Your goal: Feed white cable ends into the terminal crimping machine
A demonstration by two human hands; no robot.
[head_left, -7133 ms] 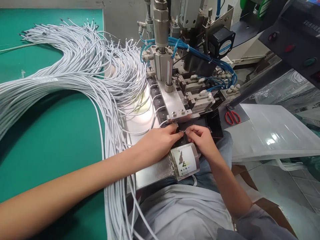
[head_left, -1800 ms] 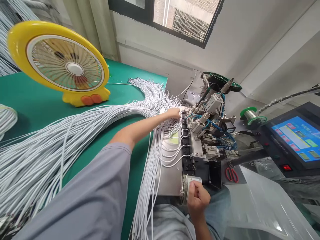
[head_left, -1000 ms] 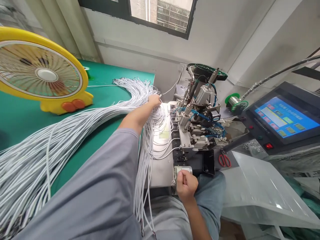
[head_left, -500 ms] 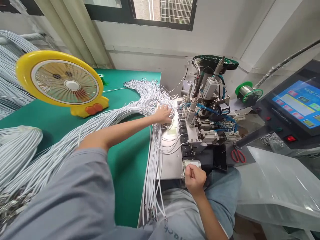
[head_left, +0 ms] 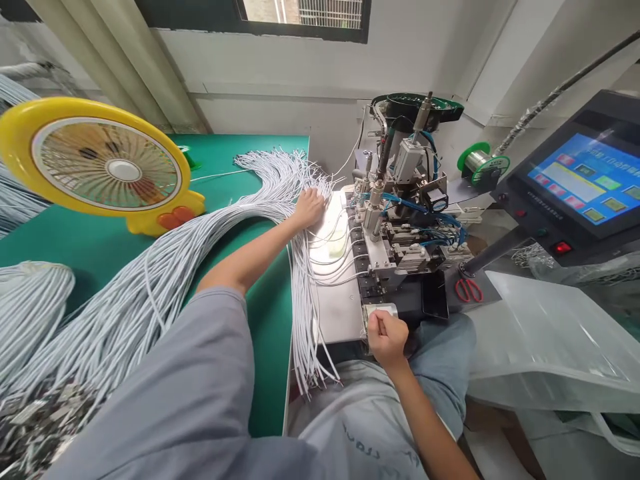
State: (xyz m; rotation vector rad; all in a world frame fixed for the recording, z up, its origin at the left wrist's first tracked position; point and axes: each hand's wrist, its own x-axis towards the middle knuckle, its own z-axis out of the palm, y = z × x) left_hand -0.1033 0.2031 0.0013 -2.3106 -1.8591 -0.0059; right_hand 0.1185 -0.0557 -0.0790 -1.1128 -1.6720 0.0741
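A thick bundle of white cables point(head_left: 220, 223) runs across the green table and bends down over its right edge. My left hand point(head_left: 309, 208) rests on that bundle close to the cut ends, its fingers curled around some of the cables. Several single cables loop from the pile over the metal plate point(head_left: 336, 310) into the clamps of a wire-processing machine point(head_left: 377, 240). At the machine's front corner, against a silvery block point(head_left: 384, 309), my right hand point(head_left: 387, 337) is closed in a pinch. Whatever lies inside its fingers is hidden.
A yellow fan point(head_left: 123, 170) stands on the green table point(head_left: 273, 313), left. To the right are a control screen point(head_left: 595, 177), a wire spool point(head_left: 481, 165), red-handled scissors point(head_left: 469, 290) and a translucent plastic sheet point(head_left: 540, 333). Metal connectors point(head_left: 43, 427) lie at lower left.
My left hand has drawn back leftward and away on the bundle, and its spread fingers have curled in. My right hand stays by the machine's corner. The view has shifted slightly.
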